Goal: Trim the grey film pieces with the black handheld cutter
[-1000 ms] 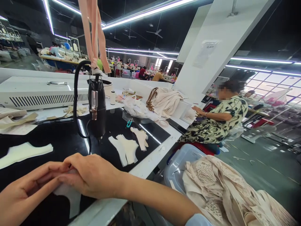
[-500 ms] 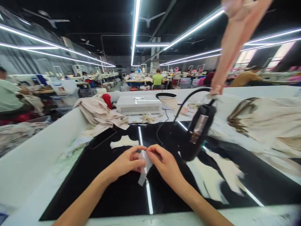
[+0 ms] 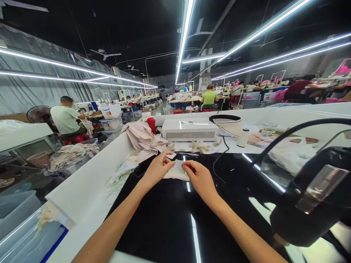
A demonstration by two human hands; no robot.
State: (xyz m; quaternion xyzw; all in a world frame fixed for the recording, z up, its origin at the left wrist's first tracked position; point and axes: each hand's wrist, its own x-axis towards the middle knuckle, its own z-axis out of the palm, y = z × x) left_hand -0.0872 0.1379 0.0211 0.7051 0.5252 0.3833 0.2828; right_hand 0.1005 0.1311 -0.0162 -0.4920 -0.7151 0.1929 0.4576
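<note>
My left hand (image 3: pixel 159 166) and my right hand (image 3: pixel 199 177) meet over the far part of a glossy black work surface (image 3: pixel 159 219). Fingers of both are pinched at a thin, whitish translucent strip (image 3: pixel 179 166). This strip lies on or just above a cream fabric piece (image 3: pixel 177 176); whether they touch cannot be made out. Beside my left fingertips is a small white piece (image 3: pixel 172 156). A black device (image 3: pixel 304 204) with a metal plate and a curved black cable looms at the near right, over pale fabric pieces.
Behind the black surface stand a white vented box (image 3: pixel 189 135), a cream bin (image 3: pixel 229 126) and a white bottle (image 3: pixel 242 138). Beige fabric (image 3: pixel 144 138) is heaped at the left, near a red cone (image 3: pixel 151 124). A low white wall (image 3: pixel 85 186) borders the left. People sit farther off.
Both hands have moved forward, bringing the strip from above the bare black surface to the cream fabric piece. My view has turned left, and the black device appears larger and farther right.
</note>
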